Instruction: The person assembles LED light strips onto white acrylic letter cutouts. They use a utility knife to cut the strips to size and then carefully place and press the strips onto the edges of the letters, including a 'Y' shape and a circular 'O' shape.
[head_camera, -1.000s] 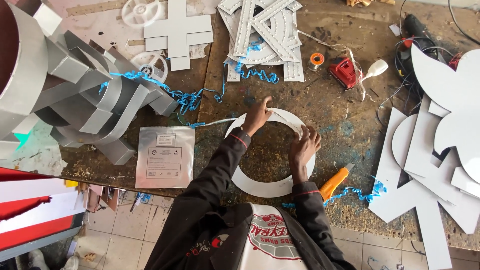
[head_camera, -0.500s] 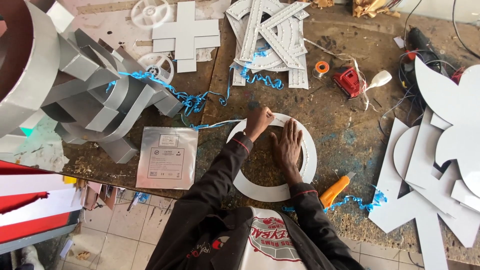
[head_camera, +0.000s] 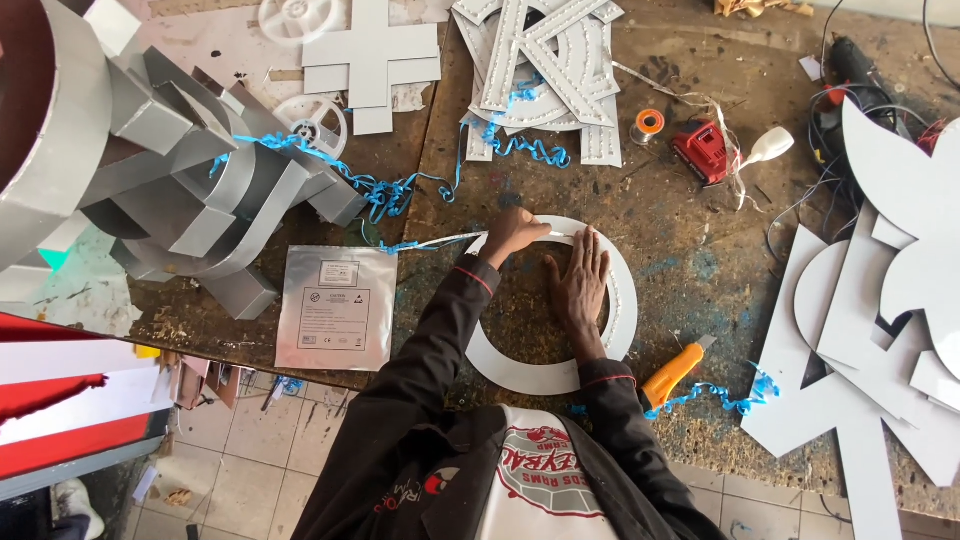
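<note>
The ring (head_camera: 545, 370) is a thin flat white cutout, likely light and fairly stiff, though a sheet this slim could bend or crease; best taken at its outer edge; it lies flat on the table (head_camera: 700, 260); the left hand (head_camera: 512, 232) is clenched, pinching a strip at the ring's far rim; the right hand (head_camera: 582, 285) rests released, palm flat, on the right band, with an orange knife (head_camera: 675, 372) just right of its wrist.

Workbench (head_camera: 700, 250) bearing white ring (head_camera: 520, 375)

Single head view — straight down, close over workbench (head_camera: 700, 260).
</note>
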